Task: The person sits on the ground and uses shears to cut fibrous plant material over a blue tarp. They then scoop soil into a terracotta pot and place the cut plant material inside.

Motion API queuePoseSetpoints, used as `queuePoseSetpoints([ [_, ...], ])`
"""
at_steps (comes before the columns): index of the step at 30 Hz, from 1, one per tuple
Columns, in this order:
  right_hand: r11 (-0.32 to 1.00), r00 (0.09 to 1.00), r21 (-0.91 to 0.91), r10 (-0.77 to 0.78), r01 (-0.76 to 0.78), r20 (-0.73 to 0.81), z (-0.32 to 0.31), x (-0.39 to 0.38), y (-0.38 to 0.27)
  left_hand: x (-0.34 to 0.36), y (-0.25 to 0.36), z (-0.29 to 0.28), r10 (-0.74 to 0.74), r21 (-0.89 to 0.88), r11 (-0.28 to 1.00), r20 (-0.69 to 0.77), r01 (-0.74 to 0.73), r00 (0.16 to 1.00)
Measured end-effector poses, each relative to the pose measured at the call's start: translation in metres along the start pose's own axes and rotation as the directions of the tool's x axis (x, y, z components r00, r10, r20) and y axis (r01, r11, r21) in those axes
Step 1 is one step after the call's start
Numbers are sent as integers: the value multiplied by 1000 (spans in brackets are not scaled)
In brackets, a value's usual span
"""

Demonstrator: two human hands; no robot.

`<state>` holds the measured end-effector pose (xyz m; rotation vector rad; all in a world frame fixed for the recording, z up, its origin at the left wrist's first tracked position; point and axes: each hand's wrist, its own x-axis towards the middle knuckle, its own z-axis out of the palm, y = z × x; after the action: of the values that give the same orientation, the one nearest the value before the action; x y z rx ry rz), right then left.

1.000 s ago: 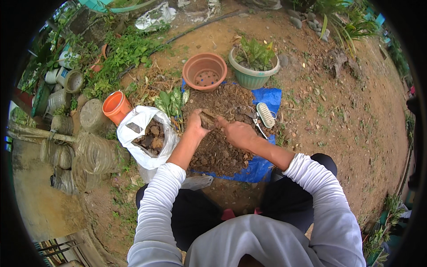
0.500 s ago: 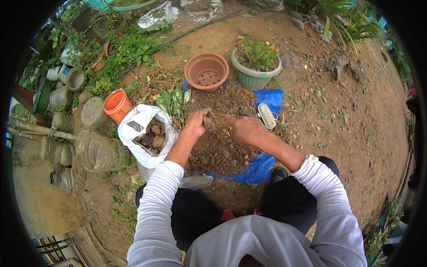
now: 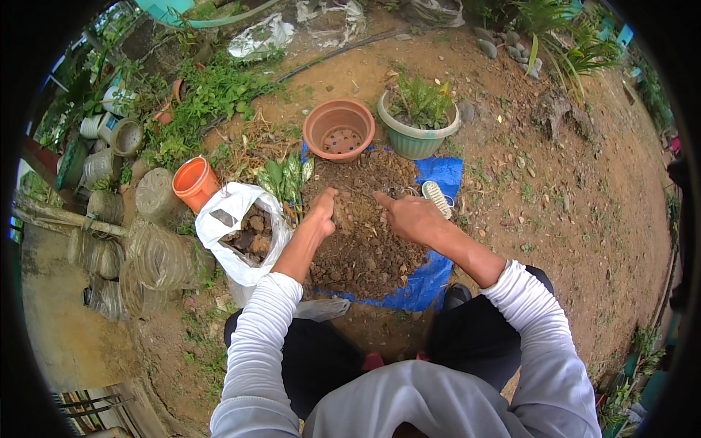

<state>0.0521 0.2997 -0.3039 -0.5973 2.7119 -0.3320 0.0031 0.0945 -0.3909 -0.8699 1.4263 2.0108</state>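
Both my hands are over a heap of loose brown soil (image 3: 358, 266), spread on a blue tarp (image 3: 431, 274). My left hand (image 3: 321, 210) is at the heap's left side, thumb raised and apart from its soil-dusted fingers. Across from it, my right hand (image 3: 412, 217) reaches in with one digit stretched toward the left. The fingers of both hands blend partly into the soil; I see nothing firm in either. A pale scrub brush (image 3: 437, 198) lies just beyond my right hand. Left of my left forearm stands a white plastic bag (image 3: 241, 271) of dark clods.
Beyond the heap stand a brown plastic pot (image 3: 338, 131) with drainage holes and a green pot (image 3: 418, 140) holding a leafy plant. An orange bucket (image 3: 195, 184) tilts behind the bag, near a variegated plant (image 3: 285, 179). Stacked old containers (image 3: 157, 196) line the left.
Both hands have shifted slightly within the soil, and the right hand now overlaps the near part of the brush. The whole view has tilted a little, so the ground things appear lower.
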Motion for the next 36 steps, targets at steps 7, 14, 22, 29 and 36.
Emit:
queuePoseSetpoints([
  [7,1000,999,-25,-12,10,-42,9,2,7,4,-5,1,138,-17,990,81,-137,987],
  [14,998,998,-53,-28,25,-62,7,2,2,5,-7,-5,127,-70,990,132,-119,983],
  [22,997,993,-38,-64,61,-100,9,1,8,-16,7,8,17,14,1000,-35,-17,999],
  [29,998,994,-48,-55,50,-94,13,7,11,2,-3,-1,125,51,990,85,-130,988],
  [36,997,994,-66,-56,50,-93,14,6,13,2,-6,0,167,9,986,120,-169,979],
])
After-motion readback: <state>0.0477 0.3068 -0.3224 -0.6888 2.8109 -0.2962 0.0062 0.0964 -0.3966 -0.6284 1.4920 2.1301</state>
